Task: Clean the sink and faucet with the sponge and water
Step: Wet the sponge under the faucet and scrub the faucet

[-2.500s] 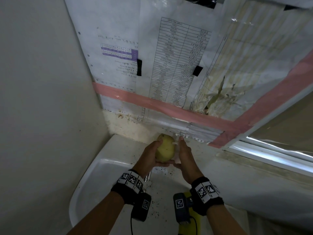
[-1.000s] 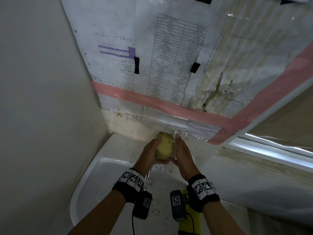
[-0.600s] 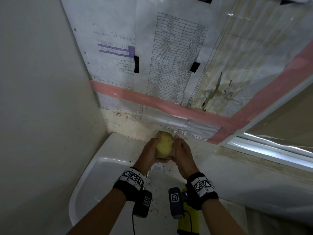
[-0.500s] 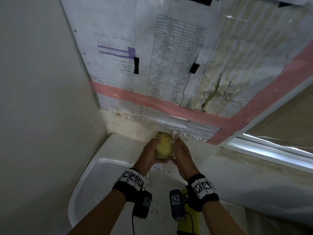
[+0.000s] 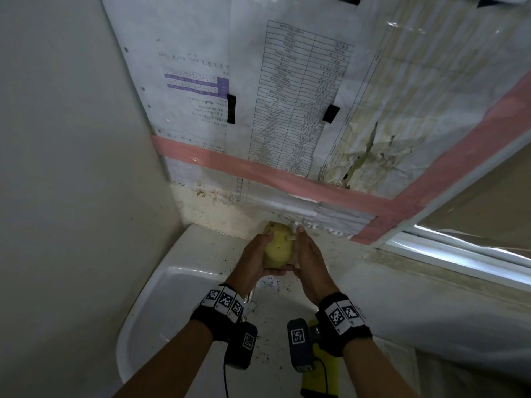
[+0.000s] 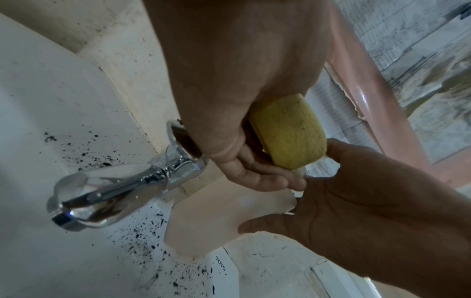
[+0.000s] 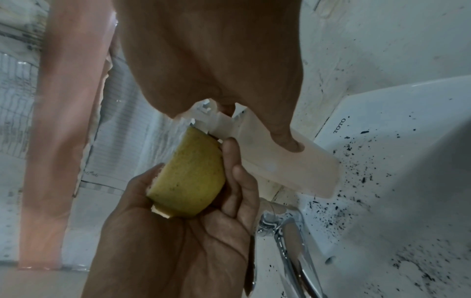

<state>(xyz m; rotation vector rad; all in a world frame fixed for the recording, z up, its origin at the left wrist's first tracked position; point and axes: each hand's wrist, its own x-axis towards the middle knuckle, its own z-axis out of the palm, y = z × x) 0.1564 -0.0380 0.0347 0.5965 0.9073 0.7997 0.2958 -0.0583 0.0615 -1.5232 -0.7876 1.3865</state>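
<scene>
Yellow sponge [image 5: 278, 246] is gripped in the left hand [image 5: 253, 262] above the faucet [image 6: 122, 189]; a white plastic bottle [image 7: 285, 161] is held against it by the right hand [image 5: 311, 268]. Squeezing should be gentle, the nozzle kept on the foam. Nozzle and flow are hidden; the speckled sink [image 5: 161, 300] is partly cut off.

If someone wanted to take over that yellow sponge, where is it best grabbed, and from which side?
Grip the sponge across its bare rounded top, coming from above. The left hand cups its underside and the right hand holds the white handle beside it, so only the top stays free.
</scene>
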